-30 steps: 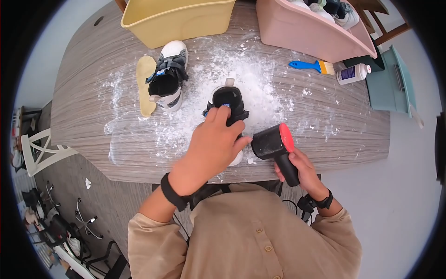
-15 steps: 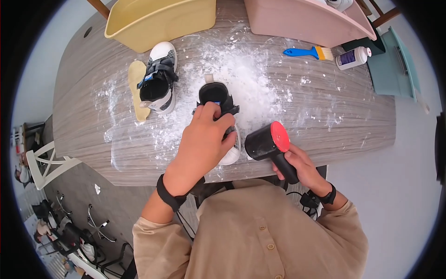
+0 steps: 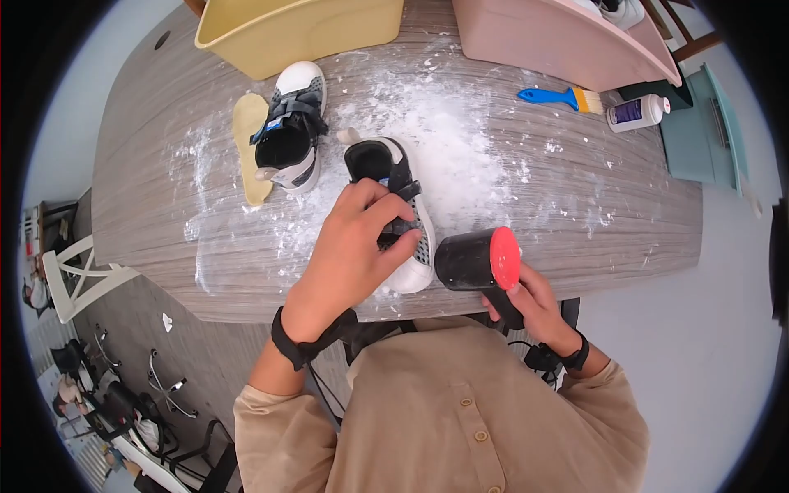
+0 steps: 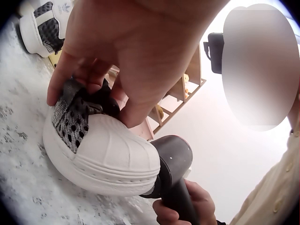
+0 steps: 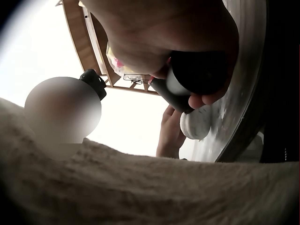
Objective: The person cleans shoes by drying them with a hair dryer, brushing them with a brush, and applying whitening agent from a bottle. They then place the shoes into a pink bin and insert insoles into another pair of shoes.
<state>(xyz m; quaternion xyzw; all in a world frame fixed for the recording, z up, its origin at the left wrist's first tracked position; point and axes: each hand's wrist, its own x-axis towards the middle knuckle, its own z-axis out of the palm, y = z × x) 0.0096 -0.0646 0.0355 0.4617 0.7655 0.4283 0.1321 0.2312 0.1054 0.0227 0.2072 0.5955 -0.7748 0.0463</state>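
Powder-dusted, a white and black sneaker (image 3: 422, 230) rests at the front of the table with its toe towards the person. My left hand (image 3: 349, 246) grips it over the straps, fingers and thumb on either side, as the left wrist view shows. My right hand (image 3: 538, 308) holds the handle of a black hair-dryer-shaped tool (image 3: 464, 261) with a red round end. The tool's other end is close beside the shoe's toe. A matching sneaker (image 3: 283, 144) stands at the left, next to a beige insole (image 3: 249, 123).
White powder (image 3: 452, 140) is spread over the wooden table (image 3: 592, 246). A yellow bin (image 3: 304, 41) and a pink bin (image 3: 559, 45) with shoes stand at the back. A blue-handled brush (image 3: 559, 99) and a white bottle (image 3: 637, 113) lie at the right, near a teal box (image 3: 699, 140).
The gripped sneaker has turned, its heel swinging left and its side coming into view. The tool has tilted so that its red end faces further right, with its barrel close to the toe.
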